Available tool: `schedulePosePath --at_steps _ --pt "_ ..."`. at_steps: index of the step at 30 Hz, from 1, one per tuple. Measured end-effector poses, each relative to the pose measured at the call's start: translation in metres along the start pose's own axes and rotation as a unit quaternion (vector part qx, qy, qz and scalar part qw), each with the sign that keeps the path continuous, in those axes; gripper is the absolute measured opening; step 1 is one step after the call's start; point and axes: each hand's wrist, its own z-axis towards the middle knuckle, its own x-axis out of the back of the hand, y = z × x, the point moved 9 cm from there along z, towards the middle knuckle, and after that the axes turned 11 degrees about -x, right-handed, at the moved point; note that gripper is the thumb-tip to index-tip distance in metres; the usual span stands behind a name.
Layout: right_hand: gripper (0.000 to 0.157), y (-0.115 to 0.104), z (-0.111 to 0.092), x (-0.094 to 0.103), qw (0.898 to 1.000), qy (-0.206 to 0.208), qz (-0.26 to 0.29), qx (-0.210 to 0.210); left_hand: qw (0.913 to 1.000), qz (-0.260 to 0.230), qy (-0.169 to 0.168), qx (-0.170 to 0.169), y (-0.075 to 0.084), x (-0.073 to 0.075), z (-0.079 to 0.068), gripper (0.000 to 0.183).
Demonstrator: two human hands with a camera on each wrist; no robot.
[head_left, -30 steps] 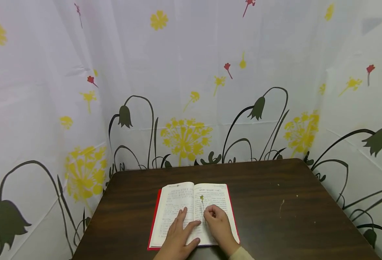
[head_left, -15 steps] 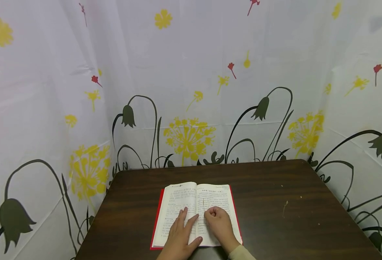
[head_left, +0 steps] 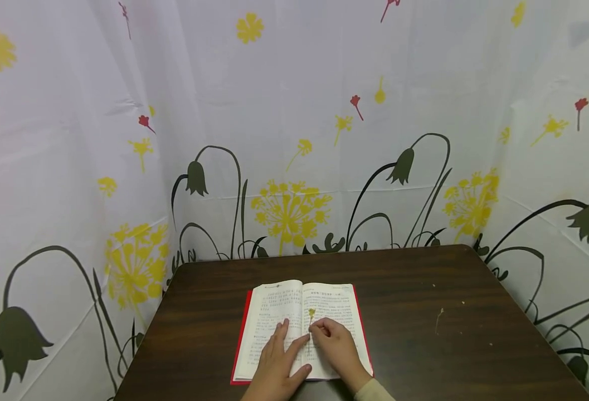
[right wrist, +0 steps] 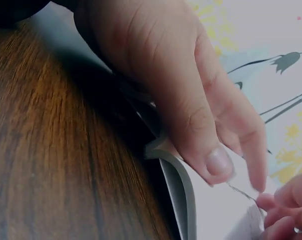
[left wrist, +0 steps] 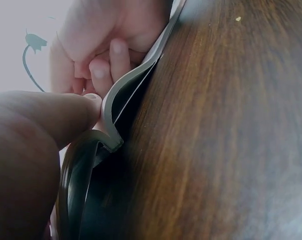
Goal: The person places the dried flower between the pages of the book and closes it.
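Note:
An open book (head_left: 279,301) with a red cover lies on the table. On its left page rests my left hand (head_left: 276,362), fingers spread and nearly straight, thumb by the book's near edge. My right hand (head_left: 336,345) is over the right page, its thumb and fingertips pinching the thin stem of a small dried flower (head_left: 311,312) with a yellow-green head. The head points away from me, and the stem runs down close by my left index fingertip. In the right wrist view the stem (right wrist: 241,191) crosses white paper between the two hands.
The dark wooden table (head_left: 404,345) extends around the book. To the right lies a thin pale sprig (head_left: 439,317), with several tiny flecks near it. A white curtain (head_left: 294,111) printed with flowers hangs behind and at both sides.
The flower has turned in my right fingers: its head, out of sight half a second ago, shows again. My right fingertips have shifted slightly left, closer to my left index finger.

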Motion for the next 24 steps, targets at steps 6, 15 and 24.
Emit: schedulePosePath --at_steps 6,15,24 --pt "0.014 -0.002 -0.004 -0.006 0.997 -0.046 -0.055 0.029 0.9997 0.018 0.009 -0.011 -0.002 0.0 0.0 0.059" --pt "0.013 -0.001 -0.019 -0.005 0.988 -0.134 0.019 0.071 0.9997 -0.014 -0.005 0.022 -0.007 -0.001 0.001 0.064" --pt "0.033 -0.001 -0.038 0.023 0.976 -0.125 -0.013 0.18 0.9999 0.008 0.001 0.013 -0.005 -0.002 0.0 0.063"
